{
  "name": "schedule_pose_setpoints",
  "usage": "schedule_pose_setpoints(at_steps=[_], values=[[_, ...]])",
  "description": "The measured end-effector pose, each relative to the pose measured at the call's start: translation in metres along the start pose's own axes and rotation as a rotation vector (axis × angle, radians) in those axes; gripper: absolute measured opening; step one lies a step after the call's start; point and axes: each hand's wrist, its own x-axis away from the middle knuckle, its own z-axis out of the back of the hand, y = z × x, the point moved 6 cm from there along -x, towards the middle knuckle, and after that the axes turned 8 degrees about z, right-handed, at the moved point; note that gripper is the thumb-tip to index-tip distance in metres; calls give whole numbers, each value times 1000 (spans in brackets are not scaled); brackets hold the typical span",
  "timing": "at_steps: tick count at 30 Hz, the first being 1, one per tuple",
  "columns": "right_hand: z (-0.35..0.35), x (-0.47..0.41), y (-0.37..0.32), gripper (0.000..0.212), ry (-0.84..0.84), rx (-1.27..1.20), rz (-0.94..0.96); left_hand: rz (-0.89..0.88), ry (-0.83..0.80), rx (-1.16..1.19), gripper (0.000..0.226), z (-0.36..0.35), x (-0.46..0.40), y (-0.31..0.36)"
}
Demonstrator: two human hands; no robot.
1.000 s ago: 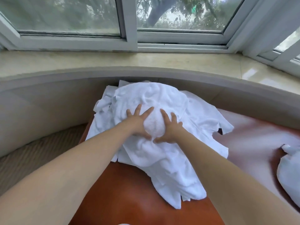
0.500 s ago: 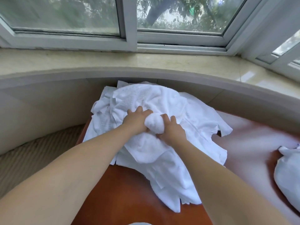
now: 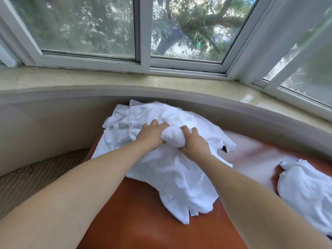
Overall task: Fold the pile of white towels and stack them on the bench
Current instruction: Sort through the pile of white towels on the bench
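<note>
Your left hand (image 3: 150, 136) and your right hand (image 3: 195, 143) both grasp one bunched-up lump of white terry towel (image 3: 173, 139) between them, fingers curled into it. It sits on top of the crumpled pile of white towels (image 3: 179, 177), which lies on the orange-brown padded bench (image 3: 134, 221) below the curved stone window sill (image 3: 107, 83).

Bare bench (image 3: 143, 221) surface lies open nearer than both hands. Right of the right hand (image 3: 195, 143), a bare strip, then a second white towel heap (image 3: 305, 191). Beyond the hands, towel pile (image 3: 161, 169) abuts curved wall (image 3: 251, 115); sill (image 3: 107, 81) overhangs.
</note>
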Motion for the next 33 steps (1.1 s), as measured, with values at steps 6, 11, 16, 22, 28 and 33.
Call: schedule_pose_setpoints(at_steps=[6, 11, 16, 22, 28, 33], values=[[56, 34, 33, 59, 85, 59, -5, -50, 73, 29, 40, 15, 23, 68], [107, 79, 89, 61, 188, 32, 0, -119, 118, -11, 57, 11, 43, 152], [167, 136, 165, 62, 255, 42, 39, -166, 202, 1, 59, 2, 77, 260], [241, 217, 281, 63, 375, 61, 102, -193, 295, -9, 55, -28, 123, 413], [291, 293, 401, 60, 432, 61, 52, -231, 303, 22, 56, -76, 149, 551], [302, 340, 494, 61, 485, 39, -13, -298, 280, -18, 60, -126, 148, 645]])
